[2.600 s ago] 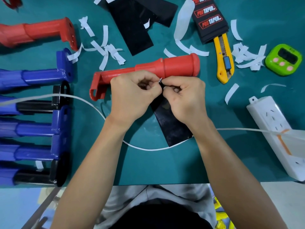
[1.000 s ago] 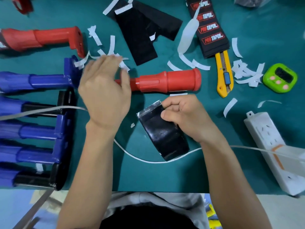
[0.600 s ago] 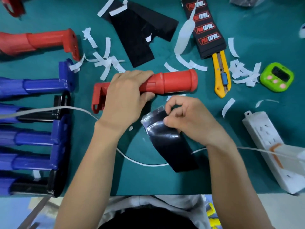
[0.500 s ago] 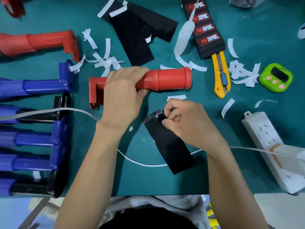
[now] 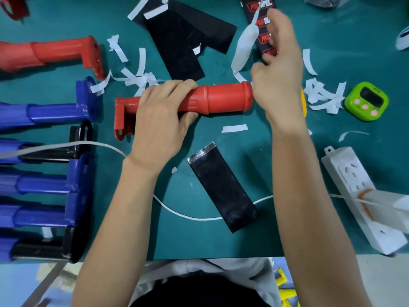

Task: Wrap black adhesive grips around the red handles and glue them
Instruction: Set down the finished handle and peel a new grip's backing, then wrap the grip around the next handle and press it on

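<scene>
Right hand (image 5: 279, 74) released grip (image 5: 221, 187); left hand (image 5: 159, 122) holds handle (image 5: 223, 98).

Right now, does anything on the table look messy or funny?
Yes. Curly white paper strips are scattered all over the teal table mat, in heaps at upper left and right. The shiny black rectangular adhesive sheet lies crooked across the thin white cable, so it may not lie flat.

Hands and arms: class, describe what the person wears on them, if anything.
Nothing shows on them: the left hand and right hand are ungloved, and both forearms are bare down to the picture's lower edge, with no sleeve, watch or bracelet in view.
</scene>
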A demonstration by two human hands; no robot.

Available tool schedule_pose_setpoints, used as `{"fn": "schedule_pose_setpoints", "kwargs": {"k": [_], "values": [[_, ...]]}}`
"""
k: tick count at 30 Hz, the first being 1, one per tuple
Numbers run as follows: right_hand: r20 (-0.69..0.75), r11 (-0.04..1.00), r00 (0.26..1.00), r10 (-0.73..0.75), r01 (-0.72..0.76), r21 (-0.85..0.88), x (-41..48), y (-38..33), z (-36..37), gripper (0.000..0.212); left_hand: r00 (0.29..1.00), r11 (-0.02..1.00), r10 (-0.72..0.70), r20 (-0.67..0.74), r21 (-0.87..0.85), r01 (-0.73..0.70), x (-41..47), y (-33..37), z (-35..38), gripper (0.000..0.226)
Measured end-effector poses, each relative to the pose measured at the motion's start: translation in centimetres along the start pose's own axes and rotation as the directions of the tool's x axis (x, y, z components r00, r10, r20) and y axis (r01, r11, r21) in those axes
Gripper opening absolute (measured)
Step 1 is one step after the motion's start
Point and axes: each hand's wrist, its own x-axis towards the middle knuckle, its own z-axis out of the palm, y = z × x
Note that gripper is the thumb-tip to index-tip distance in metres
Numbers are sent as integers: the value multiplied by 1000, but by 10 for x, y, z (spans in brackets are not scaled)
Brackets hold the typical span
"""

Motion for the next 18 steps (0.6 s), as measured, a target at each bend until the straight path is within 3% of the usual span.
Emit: {"fn": "schedule_pose_setpoints", "kwargs": {"k": [5, 8, 11, 15, 18], "values": [[119, 992, 991, -58, 70, -106, 22, 4, 9, 16, 999, 999, -37, 0, 15, 37, -2, 7, 2, 58], [-9, 991, 993, -115, 114, -67, 12, 9, -3, 22, 999, 999, -37, -5, 39, 38, -5, 12, 4, 61], [-185, 979, 973, -140, 164, 121, -15, 16, -14, 21, 1000, 1000, -14, -15, 14, 14, -3, 9, 3, 51], [-201, 895, 979, -36, 121, 430, -49, 28, -15, 18, 999, 998, -30, -41, -55, 28, -6, 9, 3, 51], [-229, 886, 973, -29, 132, 445, -52, 32, -13, 17, 992, 997, -17, -122, -81, 8, -11, 11, 4, 53]]}}
